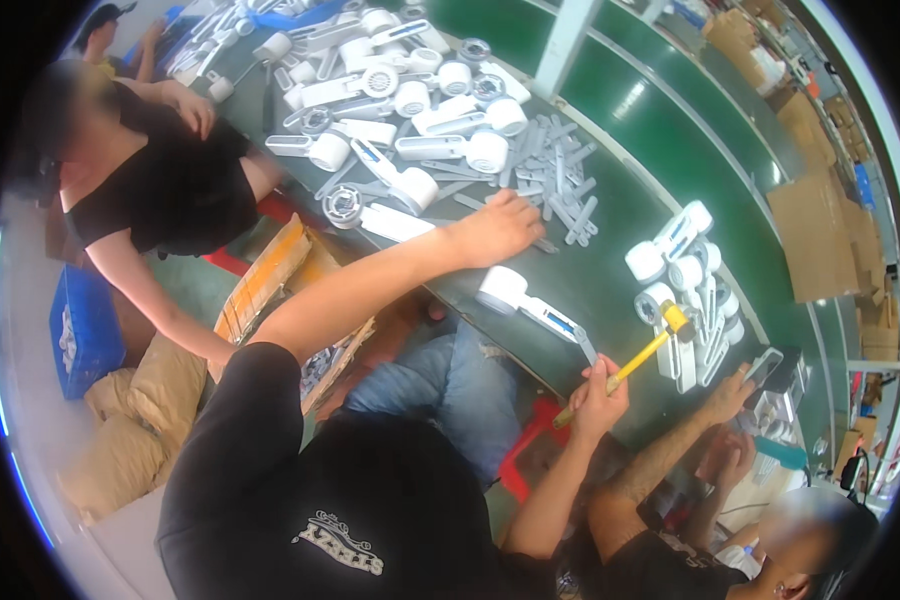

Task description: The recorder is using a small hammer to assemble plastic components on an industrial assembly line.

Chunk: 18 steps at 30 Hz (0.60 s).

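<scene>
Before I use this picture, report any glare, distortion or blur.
Head view: bright glare spot on the far green surface, whose long edges bow with fisheye distortion; corners go black. Head view: the yellow hammer reads clearly, without obvious motion blur.

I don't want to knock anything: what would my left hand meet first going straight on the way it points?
Probably the pile of grey strips just beyond your left hand, though depth is unclear.
</scene>
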Each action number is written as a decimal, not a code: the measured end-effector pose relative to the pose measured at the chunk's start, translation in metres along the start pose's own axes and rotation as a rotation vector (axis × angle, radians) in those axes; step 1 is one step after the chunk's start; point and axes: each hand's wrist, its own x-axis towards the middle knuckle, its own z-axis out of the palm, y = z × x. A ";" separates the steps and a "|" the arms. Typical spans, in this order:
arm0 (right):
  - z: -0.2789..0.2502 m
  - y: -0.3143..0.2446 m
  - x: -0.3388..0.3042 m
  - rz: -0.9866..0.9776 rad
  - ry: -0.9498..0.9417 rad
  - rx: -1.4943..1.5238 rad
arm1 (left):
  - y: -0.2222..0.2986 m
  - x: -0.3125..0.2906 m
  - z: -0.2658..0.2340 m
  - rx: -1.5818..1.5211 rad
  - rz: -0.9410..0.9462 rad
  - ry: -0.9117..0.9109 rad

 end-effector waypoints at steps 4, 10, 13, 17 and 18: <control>-0.009 0.012 0.003 -0.013 0.011 0.024 | -0.006 0.006 -0.035 -0.464 -0.277 0.053; -0.010 0.006 0.001 0.008 0.018 -0.040 | -0.092 -0.044 -0.135 -0.808 -0.938 0.533; -0.005 -0.003 -0.002 0.034 0.028 -0.026 | -0.190 -0.139 -0.155 -0.740 -1.299 0.692; -0.001 -0.001 0.001 0.032 0.021 0.004 | -0.305 -0.270 -0.179 -0.874 -1.599 0.774; 0.000 -0.002 0.001 0.026 0.022 0.016 | -0.328 -0.287 -0.184 -0.883 -1.667 0.770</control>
